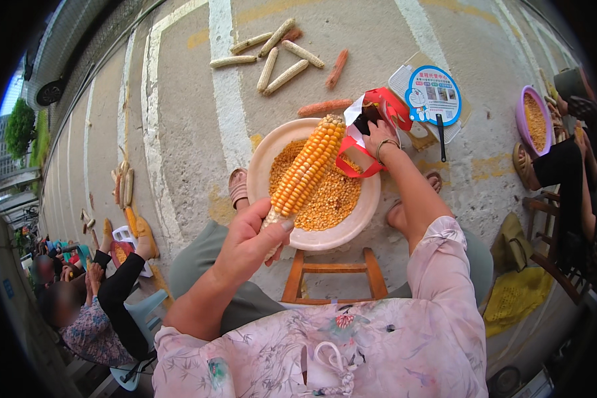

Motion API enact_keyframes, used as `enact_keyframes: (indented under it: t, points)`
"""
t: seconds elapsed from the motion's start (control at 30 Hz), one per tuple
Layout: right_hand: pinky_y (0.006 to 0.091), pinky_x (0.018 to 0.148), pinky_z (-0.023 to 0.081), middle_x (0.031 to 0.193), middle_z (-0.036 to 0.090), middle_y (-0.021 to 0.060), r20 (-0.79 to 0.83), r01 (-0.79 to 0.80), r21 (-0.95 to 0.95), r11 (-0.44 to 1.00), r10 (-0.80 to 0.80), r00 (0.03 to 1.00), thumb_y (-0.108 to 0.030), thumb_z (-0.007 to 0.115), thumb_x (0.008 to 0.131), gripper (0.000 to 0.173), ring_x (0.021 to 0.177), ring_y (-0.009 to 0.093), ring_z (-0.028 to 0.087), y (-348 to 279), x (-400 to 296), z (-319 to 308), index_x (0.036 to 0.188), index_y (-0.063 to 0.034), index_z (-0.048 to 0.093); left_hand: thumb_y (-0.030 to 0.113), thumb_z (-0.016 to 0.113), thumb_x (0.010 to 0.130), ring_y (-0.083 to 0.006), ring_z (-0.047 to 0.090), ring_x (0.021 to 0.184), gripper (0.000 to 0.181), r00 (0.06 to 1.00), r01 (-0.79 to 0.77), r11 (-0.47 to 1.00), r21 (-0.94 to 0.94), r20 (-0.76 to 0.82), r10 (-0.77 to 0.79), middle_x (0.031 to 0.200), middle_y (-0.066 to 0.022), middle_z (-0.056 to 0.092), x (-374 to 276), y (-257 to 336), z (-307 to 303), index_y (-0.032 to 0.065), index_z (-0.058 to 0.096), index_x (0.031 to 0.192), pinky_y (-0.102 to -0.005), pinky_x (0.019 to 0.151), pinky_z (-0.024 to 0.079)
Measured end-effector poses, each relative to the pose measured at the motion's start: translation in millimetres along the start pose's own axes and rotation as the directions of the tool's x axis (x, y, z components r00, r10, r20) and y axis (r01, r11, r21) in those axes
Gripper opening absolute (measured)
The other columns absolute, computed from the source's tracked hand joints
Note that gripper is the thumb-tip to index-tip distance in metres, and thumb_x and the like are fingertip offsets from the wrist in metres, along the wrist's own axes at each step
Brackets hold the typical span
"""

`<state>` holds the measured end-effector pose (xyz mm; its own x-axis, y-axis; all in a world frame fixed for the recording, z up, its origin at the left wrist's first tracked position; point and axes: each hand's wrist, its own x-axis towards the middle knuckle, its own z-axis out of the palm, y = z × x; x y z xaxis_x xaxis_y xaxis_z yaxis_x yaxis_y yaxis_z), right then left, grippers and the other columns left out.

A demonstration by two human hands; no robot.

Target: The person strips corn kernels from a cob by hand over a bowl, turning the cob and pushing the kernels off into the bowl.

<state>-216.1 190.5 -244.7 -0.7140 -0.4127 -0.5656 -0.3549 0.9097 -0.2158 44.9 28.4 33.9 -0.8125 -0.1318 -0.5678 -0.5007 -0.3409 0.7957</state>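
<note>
My left hand (251, 238) grips an ear of corn (309, 166) by its lower end, where the pale cob is bare of kernels. Yellow-orange kernels cover the rest of the ear, which slants up to the right. Beneath it, a round pale basin (265, 149) holds a layer of loose corn kernels (328, 204). My right hand (380, 138) reaches into the mouth of a red and white bag (360, 166) at the basin's upper right edge. Something dark (368, 118) lies inside the bag by my fingertips, which are partly hidden.
Bare cobs (287, 76) lie on the concrete beyond the basin. A printed hand fan (434, 94) rests right of the bag. A wooden stool (334, 268) is between my knees. Seated people flank me, one by a purple basin (523, 117) at right. Yellow cloth (517, 298) lies lower right.
</note>
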Motion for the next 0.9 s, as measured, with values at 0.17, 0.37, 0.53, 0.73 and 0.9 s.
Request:
enact_keyframes:
  t: [0.17,0.37,0.53,0.73,0.9]
  points:
    - [0.0408,0.096,0.038,0.121,0.046,0.0134,-0.135,0.172,-0.033,0.985,-0.175,0.975,-0.027,0.047,0.087,0.037,0.114,0.031,0.045,-43,-24,-5,0.12,-0.012,0.052,0.019,0.056,0.089,-0.0034,0.045,0.047,0.02,1.0,0.008,1.0,0.008,0.001,-0.008,0.067,0.001,0.052,0,3,1,0.0025,0.052,0.099,-0.0182,0.039,0.035]
    - [0.0395,0.089,0.045,0.108,0.059,0.0146,-0.272,0.031,0.629,0.777,0.183,0.945,-0.015,0.06,0.074,0.03,0.1,0.029,0.057,4,29,42,0.103,-0.0058,0.061,0.019,0.056,0.088,-0.0032,0.046,0.048,0.02,1.0,0.012,1.0,0.004,0.019,-0.012,0.068,0.0008,0.052,-1,4,2,0.0024,0.051,0.099,-0.0178,0.04,0.035]
    - [0.0358,0.104,0.033,0.134,0.04,0.0176,-0.271,-0.26,0.46,0.849,0.413,0.87,-0.037,0.071,0.065,0.081,0.124,0.03,0.04,11,39,53,0.132,-0.0076,0.037,0.018,0.055,0.089,-0.0034,0.046,0.05,0.021,1.0,0.026,0.998,-0.055,0.012,-0.025,0.07,0.0002,0.053,-2,7,-2,0.0019,0.051,0.102,-0.0178,0.041,0.035]
    - [0.0336,0.11,0.023,0.148,0.02,0.012,-0.095,-0.293,0.208,0.933,0.318,0.943,-0.057,0.071,0.059,0.112,0.136,0.026,0.023,12,46,32,0.144,-0.0112,0.013,0.019,0.055,0.088,-0.004,0.046,0.05,0.023,1.0,-0.005,0.999,-0.039,0.028,0.006,0.07,-0.0002,0.052,-3,8,-3,0.0014,0.051,0.103,-0.0179,0.041,0.035]
    - [0.035,0.108,0.028,0.141,0.034,0.0141,-0.182,-0.075,0.375,0.924,0.153,0.971,-0.042,0.075,0.058,0.101,0.13,0.028,0.034,33,63,40,0.141,-0.0168,0.024,0.023,0.054,0.084,-0.0097,0.046,0.047,0.042,0.999,0.029,0.999,0.026,0.012,-0.03,0.072,-0.0074,0.054,-2,6,-6,-0.0017,0.046,0.117,-0.0207,0.041,0.036]
